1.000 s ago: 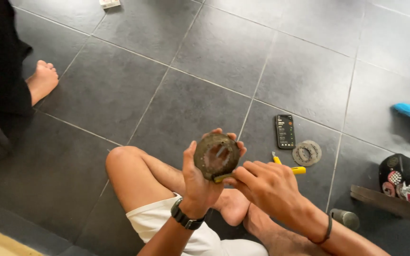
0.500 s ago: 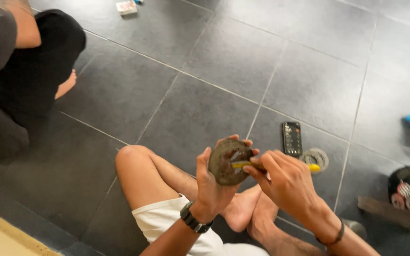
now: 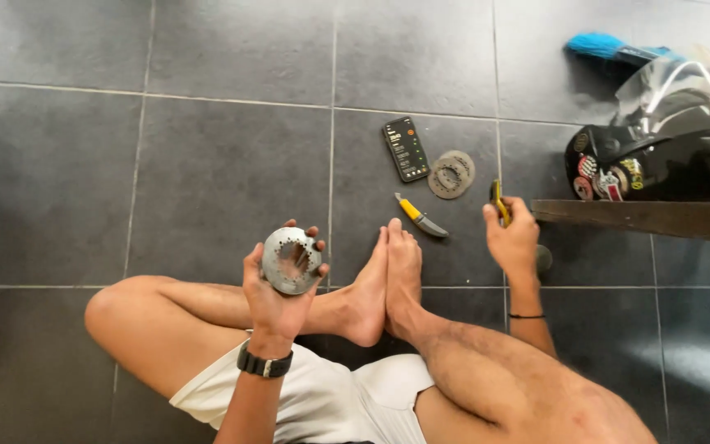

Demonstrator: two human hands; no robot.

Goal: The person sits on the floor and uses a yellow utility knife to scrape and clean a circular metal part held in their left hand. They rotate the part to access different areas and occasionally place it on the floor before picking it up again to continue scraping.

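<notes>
— What was held?
— A round metal disc (image 3: 292, 261) was gripped in the left hand (image 3: 277, 288); a yellow tool (image 3: 496, 201) was clasped by the right hand (image 3: 513, 238).
— What was left?
— Two discs (image 3: 451, 173) were left lying on the floor (image 3: 207, 164).

Soft, even daylight; sharp focus throughout; a pale sheen on the tile floor (image 3: 659, 362) lower right; faint shadows under the legs.

A person is sitting barefoot on a home's dark tiled floor (image 3: 207, 164), with a helmet (image 3: 659, 140) and phone (image 3: 405, 149) lying nearby.
</notes>
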